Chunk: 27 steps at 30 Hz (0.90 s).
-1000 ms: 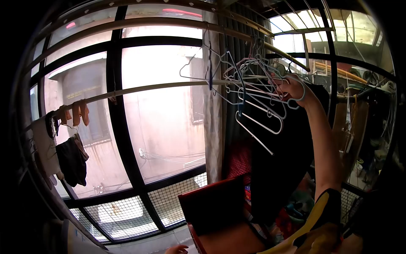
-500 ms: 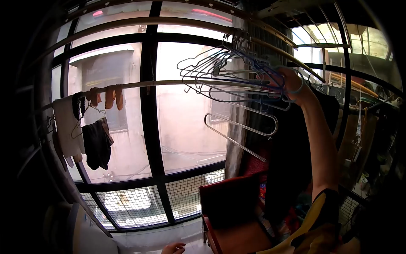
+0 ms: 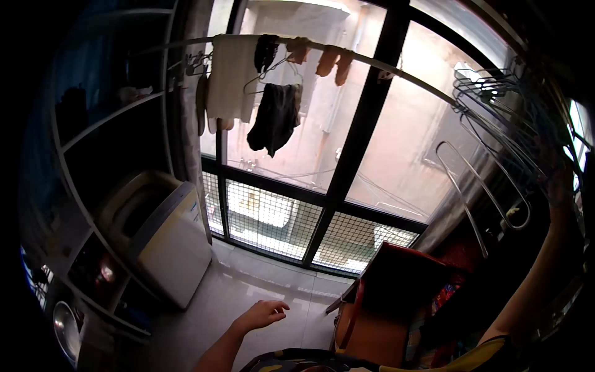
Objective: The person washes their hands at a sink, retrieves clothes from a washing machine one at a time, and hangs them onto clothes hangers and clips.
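Observation:
My left hand (image 3: pixel 263 315) is low in the middle of the view, above the tiled floor. Its fingers are loosely bent and apart, with nothing in them. On the right, my raised right hand (image 3: pixel 559 177) is in deep shadow at the right ends of a bunch of wire clothes hangers (image 3: pixel 496 93); its fingers look closed around them, though they show poorly. The hangers are crowded together near the top right. Below them a bent metal trouser hanger (image 3: pixel 463 186) dangles with its loops facing the window.
A pole (image 3: pixel 365 60) crosses the window, carrying a white towel (image 3: pixel 230 77), a dark garment (image 3: pixel 274 118) and socks (image 3: pixel 335 64). A washing machine (image 3: pixel 176 242) stands left beside shelving (image 3: pixel 105 121). A wooden chair (image 3: pixel 372 332) is at lower right.
My view has swung left and down, so the hangers and my right arm now sit at the right edge. More of my left hand shows, and the washing machine and shelves have come into view.

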Each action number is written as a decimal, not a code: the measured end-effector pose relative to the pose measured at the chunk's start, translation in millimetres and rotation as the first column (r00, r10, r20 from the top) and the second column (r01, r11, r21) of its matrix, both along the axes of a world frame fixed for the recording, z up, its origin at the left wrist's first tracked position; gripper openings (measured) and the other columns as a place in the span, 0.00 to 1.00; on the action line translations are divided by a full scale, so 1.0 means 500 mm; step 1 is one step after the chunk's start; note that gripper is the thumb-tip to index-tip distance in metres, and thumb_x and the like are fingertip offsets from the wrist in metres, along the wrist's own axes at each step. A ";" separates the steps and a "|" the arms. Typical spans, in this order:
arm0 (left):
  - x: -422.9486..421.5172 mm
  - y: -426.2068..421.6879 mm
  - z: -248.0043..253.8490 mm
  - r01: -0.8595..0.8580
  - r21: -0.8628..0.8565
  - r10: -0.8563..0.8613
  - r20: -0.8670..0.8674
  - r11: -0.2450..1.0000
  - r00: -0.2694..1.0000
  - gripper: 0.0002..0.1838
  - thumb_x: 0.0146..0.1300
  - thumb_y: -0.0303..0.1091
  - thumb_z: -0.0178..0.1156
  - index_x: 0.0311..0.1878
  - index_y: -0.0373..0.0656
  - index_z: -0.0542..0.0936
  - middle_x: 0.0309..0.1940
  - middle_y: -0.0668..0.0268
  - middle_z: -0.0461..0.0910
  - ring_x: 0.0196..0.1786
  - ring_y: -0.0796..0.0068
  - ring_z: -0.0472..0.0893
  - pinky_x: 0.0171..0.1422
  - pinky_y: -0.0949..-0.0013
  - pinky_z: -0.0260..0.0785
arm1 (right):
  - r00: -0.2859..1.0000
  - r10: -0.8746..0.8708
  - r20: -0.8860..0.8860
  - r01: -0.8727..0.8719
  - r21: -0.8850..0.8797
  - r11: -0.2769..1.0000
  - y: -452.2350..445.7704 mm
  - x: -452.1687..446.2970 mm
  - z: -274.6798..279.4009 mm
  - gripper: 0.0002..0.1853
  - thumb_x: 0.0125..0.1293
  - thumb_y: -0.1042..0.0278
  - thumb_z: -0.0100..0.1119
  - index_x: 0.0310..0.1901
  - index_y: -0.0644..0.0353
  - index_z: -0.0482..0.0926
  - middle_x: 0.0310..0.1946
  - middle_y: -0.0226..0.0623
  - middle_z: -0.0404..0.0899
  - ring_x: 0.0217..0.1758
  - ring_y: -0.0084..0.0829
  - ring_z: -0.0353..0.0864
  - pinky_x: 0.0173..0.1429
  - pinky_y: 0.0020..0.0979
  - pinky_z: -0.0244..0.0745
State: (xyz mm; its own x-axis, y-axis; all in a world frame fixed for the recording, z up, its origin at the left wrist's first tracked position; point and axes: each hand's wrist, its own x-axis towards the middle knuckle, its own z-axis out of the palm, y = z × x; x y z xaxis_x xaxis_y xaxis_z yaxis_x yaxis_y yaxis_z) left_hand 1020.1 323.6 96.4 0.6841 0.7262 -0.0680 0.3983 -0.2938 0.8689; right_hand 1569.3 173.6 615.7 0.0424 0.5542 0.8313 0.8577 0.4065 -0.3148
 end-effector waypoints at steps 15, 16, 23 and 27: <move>-0.134 0.048 -0.082 -0.341 -0.099 0.340 -0.020 0.935 0.940 0.16 0.61 0.34 0.59 0.51 0.41 0.80 0.38 0.59 0.84 0.39 0.63 0.83 0.48 0.65 0.74 | 0.206 0.599 -0.774 -0.159 0.578 0.801 0.252 -0.032 -0.602 0.07 0.61 0.66 0.54 0.35 0.57 0.81 0.26 0.30 0.80 0.26 0.26 0.77 0.28 0.23 0.73; -0.140 0.063 -0.079 -0.370 -0.109 0.368 -0.044 0.922 0.929 0.16 0.61 0.34 0.59 0.51 0.41 0.80 0.37 0.60 0.84 0.38 0.64 0.83 0.47 0.65 0.74 | 0.173 0.585 -0.793 -0.157 0.564 0.811 0.282 -0.053 -0.648 0.06 0.61 0.67 0.54 0.34 0.56 0.80 0.25 0.29 0.80 0.26 0.25 0.77 0.28 0.23 0.72; -0.156 0.217 -0.047 -0.495 -0.039 0.495 -0.011 0.868 0.869 0.15 0.62 0.33 0.59 0.51 0.38 0.79 0.35 0.61 0.84 0.35 0.69 0.82 0.43 0.68 0.73 | 0.051 0.441 -0.896 -0.672 0.295 0.679 0.599 0.214 -1.019 0.20 0.73 0.62 0.50 0.61 0.63 0.69 0.44 0.35 0.76 0.42 0.26 0.77 0.42 0.25 0.75; -0.179 0.274 -0.029 -0.603 -0.004 0.603 0.044 0.798 0.797 0.14 0.62 0.31 0.59 0.50 0.39 0.79 0.34 0.61 0.82 0.36 0.70 0.81 0.43 0.69 0.72 | 0.094 0.016 -0.995 -0.501 -0.033 0.865 0.747 -0.129 -0.989 0.16 0.71 0.69 0.50 0.57 0.65 0.71 0.34 0.28 0.76 0.30 0.18 0.72 0.32 0.18 0.70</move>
